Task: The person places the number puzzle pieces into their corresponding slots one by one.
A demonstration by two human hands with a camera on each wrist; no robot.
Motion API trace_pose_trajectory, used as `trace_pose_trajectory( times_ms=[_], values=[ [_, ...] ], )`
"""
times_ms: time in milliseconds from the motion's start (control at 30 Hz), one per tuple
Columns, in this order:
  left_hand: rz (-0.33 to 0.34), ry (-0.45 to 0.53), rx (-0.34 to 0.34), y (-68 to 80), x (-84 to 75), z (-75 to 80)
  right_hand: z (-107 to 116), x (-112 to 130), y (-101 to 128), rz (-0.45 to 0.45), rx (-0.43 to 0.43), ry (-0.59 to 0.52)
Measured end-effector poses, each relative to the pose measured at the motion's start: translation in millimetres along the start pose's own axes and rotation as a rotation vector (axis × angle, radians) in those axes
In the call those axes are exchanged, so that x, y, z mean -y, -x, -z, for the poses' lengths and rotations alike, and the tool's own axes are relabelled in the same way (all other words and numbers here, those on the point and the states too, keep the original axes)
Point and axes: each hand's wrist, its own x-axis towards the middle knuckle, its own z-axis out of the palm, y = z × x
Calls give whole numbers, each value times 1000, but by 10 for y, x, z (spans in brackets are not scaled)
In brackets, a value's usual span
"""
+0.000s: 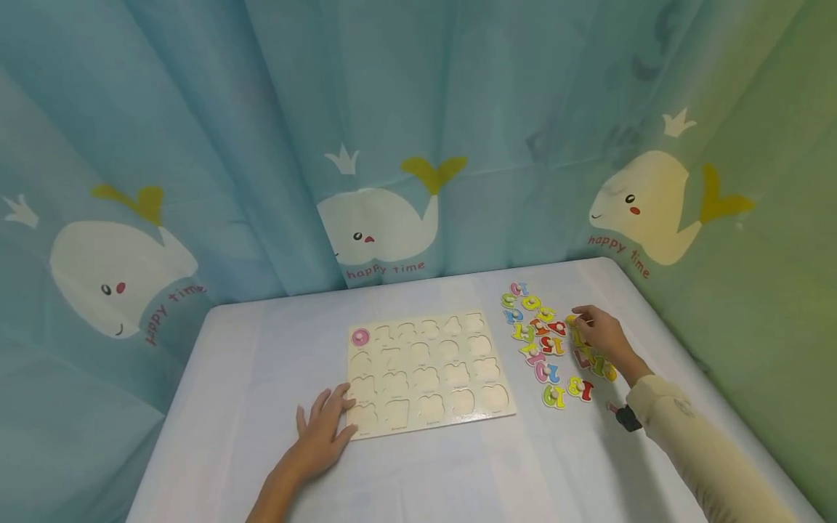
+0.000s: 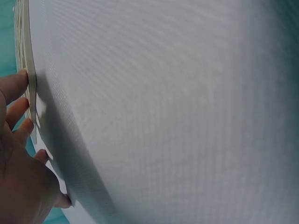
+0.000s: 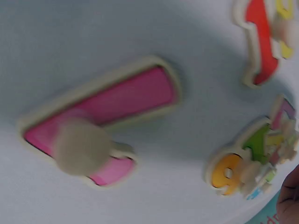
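Observation:
My left hand (image 1: 320,428) rests on the table with its fingers spread. Its thumb and fingertips touch the left edge of a pale wooden puzzle board (image 1: 437,420), also seen edge-on in the left wrist view. At the board's top-left corner sits a round pink knobbed piece (image 1: 361,336); the other recesses are bare. My right hand (image 1: 598,330) reaches down over the right side of a cluster of colourful number pieces (image 1: 552,345), fingertips beside a yellow piece (image 1: 571,319). Whether it pinches that piece is hidden. In the right wrist view, a pink seven-shaped piece (image 3: 135,95) lies close to the camera.
A yellow-and-red 18 piece (image 1: 579,388) and a yellow-green piece (image 1: 554,396) lie nearest the front of the cluster. A black wrist device (image 1: 628,418) hangs under the right sleeve (image 1: 693,443). Whale-printed curtains (image 1: 386,225) border the white table (image 1: 261,349).

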Motion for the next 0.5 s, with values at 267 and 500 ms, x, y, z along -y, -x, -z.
trace_pose_trajectory(
  times_ms=[267,500],
  values=[
    [-2,-10,-27,6,-2,33,-207,67,-108,81,37,0],
    [3,6,-3,17,-27,6,-395,162,-172,160,83,-24]
  ],
)
